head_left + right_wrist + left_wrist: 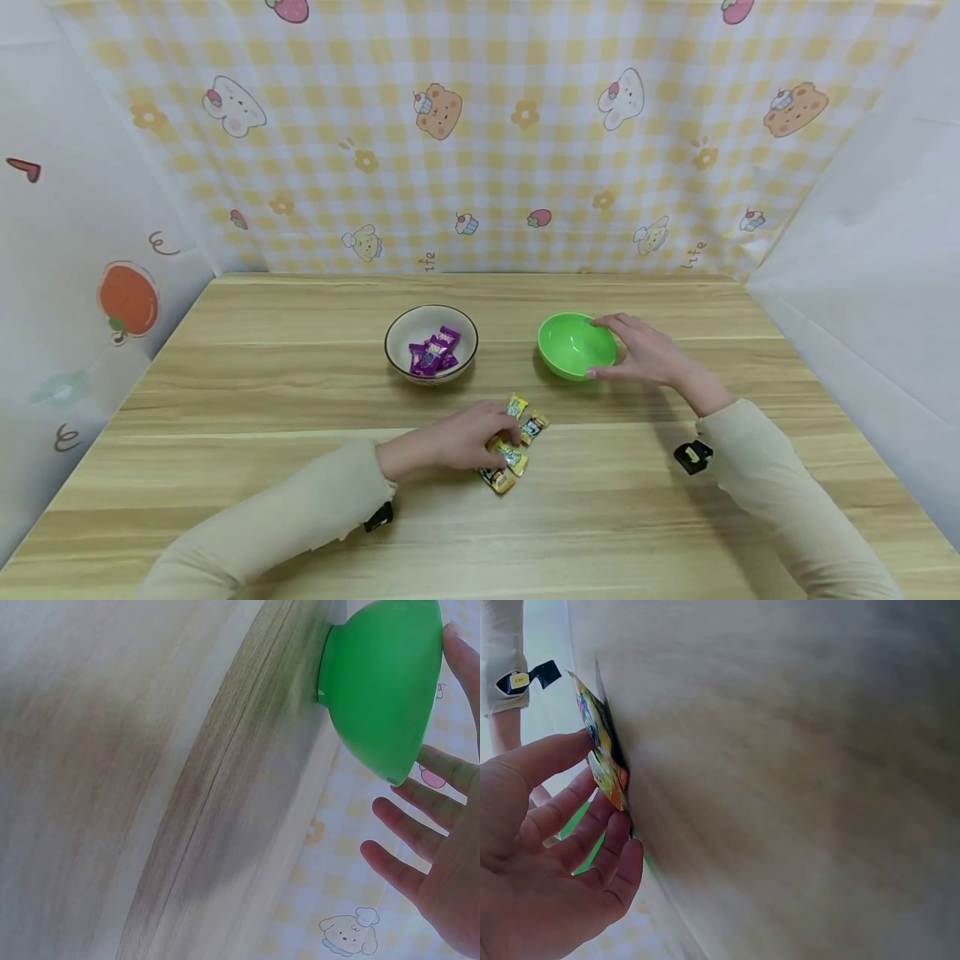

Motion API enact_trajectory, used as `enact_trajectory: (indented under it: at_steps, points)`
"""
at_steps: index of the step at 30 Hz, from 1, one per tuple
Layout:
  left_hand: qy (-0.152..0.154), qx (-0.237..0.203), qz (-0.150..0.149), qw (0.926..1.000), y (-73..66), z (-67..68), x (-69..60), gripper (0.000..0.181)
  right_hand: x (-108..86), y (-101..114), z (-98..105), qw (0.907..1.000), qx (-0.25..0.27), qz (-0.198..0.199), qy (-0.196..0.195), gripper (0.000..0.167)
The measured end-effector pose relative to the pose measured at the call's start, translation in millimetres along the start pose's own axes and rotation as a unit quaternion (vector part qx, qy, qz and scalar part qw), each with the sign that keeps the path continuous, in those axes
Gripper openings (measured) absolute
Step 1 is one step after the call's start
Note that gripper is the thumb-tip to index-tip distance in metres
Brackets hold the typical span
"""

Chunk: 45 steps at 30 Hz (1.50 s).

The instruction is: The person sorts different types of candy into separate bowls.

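Note:
Several small wrapped candies, yellow and dark, lie in a loose cluster on the table. My left hand (468, 435) is over its left side, thumb and index finger curled at a yellow candy (512, 458). The left wrist view has the thumb and fingertips of the left hand (562, 832) against the wrappers (607, 780); the fingertips partly cover them. Behind the cluster, a green bowl (573, 346) stands upright, no contents visible. My right hand (648, 354) holds its right side, thumb at the near rim and fingers at the far rim.
A white bowl with a dark rim (393, 346) stands left of the green one, with several purple candies (433, 354) inside. A checked curtain (487, 167) hangs along the table's back edge, and pale sheets (885, 192) flank both sides.

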State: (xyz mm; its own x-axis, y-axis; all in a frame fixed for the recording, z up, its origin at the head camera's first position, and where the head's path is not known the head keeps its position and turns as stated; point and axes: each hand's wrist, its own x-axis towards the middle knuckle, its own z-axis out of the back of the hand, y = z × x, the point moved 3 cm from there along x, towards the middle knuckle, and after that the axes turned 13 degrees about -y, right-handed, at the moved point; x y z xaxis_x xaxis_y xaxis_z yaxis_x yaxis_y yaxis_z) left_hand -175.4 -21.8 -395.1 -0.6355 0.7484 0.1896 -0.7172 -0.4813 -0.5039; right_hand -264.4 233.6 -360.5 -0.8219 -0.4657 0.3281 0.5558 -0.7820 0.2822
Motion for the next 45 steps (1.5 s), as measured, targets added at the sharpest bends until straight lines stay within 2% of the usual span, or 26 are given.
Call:
enact_trajectory:
  at_steps: [4, 10, 19, 23, 25, 28, 32, 35, 39, 42, 45]
  points:
    - [0.001, 0.001, -0.004, 1.0000, 1.7, 0.5, 0.8, 0.019, 0.8, 0, 0, 1.0000, 0.001, -0.004, 0.002, 0.084]
    - [0.002, -0.005, 0.012, 0.9999, 3.4, -0.8, 0.8, 0.016, 0.8, 0, 0, 1.0000, 0.003, -0.004, 0.003, 0.085]
    - [-0.017, -0.078, 0.051, 0.9955, 6.3, -0.1, 1.2, 0.012, 0.1, 1, 0, 1.0000, 0.002, -0.002, 0.004, 0.084]
    - [-0.042, -0.135, 0.069, 0.9876, 7.2, 3.5, 1.7, 0.012, 0.1, 1, 0, 1.0000, 0.003, 0.001, 0.003, 0.084]
    - [-0.057, -0.174, 0.089, 0.9790, 7.6, 6.7, 3.0, 0.014, 0.3, 1, 0, 1.0000, 0.003, 0.003, 0.002, 0.084]
    - [-0.075, -0.224, 0.133, 0.9626, 8.3, 13.0, 6.9, 0.018, 0.4, 2, 1, 1.0000, 0.003, 0.002, 0.002, 0.084]
    - [-0.095, -0.298, 0.209, 0.9264, 10.4, 19.9, 14.1, 0.022, 0.5, 1, 1, 1.0000, 0.003, -0.002, 0.002, 0.084]
    - [-0.113, -0.361, 0.263, 0.8875, 12.1, 23.1, 20.3, 0.021, 0.3, 1, 0, 1.0000, 0.002, -0.003, 0.001, 0.083]
    - [-0.138, -0.394, 0.320, 0.8507, 13.9, 26.8, 28.6, 0.021, 0.1, 1, 0, 1.0000, 0.002, 0.001, -0.002, 0.083]
    - [-0.151, -0.396, 0.346, 0.8370, 15.8, 27.9, 35.9, 0.021, 0.3, 1, 0, 1.0000, 0.005, 0.000, -0.002, 0.083]
    - [-0.160, -0.398, 0.358, 0.8291, 16.9, 28.8, 45.2, 0.022, 0.6, 0, 0, 1.0000, 0.007, -0.004, -0.002, 0.084]
